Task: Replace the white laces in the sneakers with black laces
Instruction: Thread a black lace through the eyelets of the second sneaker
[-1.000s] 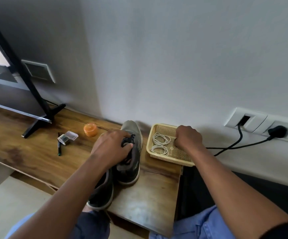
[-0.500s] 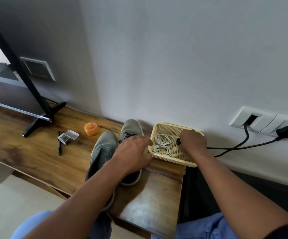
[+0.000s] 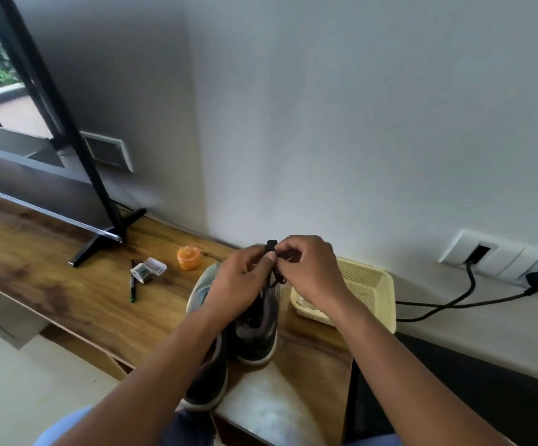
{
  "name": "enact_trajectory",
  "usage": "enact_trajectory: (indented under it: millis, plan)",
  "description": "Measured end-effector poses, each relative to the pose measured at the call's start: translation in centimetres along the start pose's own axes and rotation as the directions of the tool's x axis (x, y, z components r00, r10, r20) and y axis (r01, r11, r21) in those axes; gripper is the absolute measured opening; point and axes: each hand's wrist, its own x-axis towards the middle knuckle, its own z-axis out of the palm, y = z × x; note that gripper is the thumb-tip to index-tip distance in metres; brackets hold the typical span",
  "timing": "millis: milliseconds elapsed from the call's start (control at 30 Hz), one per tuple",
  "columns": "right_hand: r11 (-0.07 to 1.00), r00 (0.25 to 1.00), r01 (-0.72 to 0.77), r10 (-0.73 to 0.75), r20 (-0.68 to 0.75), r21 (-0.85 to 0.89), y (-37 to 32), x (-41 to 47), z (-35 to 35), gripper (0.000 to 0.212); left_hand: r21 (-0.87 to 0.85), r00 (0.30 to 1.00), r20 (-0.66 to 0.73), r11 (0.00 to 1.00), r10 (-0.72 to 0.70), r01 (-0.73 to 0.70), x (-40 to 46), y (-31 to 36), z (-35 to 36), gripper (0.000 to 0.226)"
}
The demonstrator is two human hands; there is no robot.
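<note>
Lace: the black lace (image 3: 271, 247) is up between my two hands, above the sneakers (image 3: 254, 320); a bunched end pokes out over my thumb and a strand hangs down toward the shoe.
Left hand: my left hand (image 3: 245, 281) pinches the bundle with thumb and forefinger.
Right hand: my right hand (image 3: 309, 272) has its fingers curled on the same lace, I think picking at the coil, though my knuckles hide the tips.
Handling: I judge it light, limp and easy to tangle; best held near the stiff tip for threading, with the slack kept loose.
Sneakers: both stand side by side on the table, toes to the wall; soft uppers, likely to tip if I tug hard.
Basket: the yellow basket (image 3: 380, 284) sits just right of the shoes; its contents are mostly hidden by my wrist.
Surface: wooden table (image 3: 68, 284), smooth, against a grey wall.
Room: orange jar (image 3: 189, 258), a pen (image 3: 132, 286) and a clear box (image 3: 148, 269) to the left; a plugged cable (image 3: 454, 304) to the right.
</note>
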Motion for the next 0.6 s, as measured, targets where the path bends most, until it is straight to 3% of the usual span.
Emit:
enact_trajectory:
  millis: [200, 333, 467, 600]
  plan:
    - [0.963, 0.997, -0.041, 0.020, 0.080, 0.267, -2.5, -0.2, 3.2, 0.005, -0.346, 0.972, -0.135, 0.928, -0.192, 0.136, -0.8, -0.3, -4.1, 0.018]
    - [0.932, 0.993, -0.102, 0.075, 0.090, 0.348, -3.0, -0.3, 3.6, 0.002, -0.426, 0.931, -0.196, 0.881, -0.309, 0.203, -1.1, -0.2, -6.6, 0.015]
    - [0.902, 0.986, -0.164, 0.140, 0.090, 0.398, -2.7, 0.0, 3.3, 0.006, -0.296, 0.891, -0.320, 0.927, -0.322, 0.229, -1.1, -1.2, -8.9, 0.014]
    - [0.944, 0.987, -0.157, 0.158, 0.021, 0.291, -1.3, 0.6, 3.3, 0.009, 0.095, 0.850, -0.458, 0.936, -0.261, 0.339, -0.2, -3.7, -11.4, 0.017]
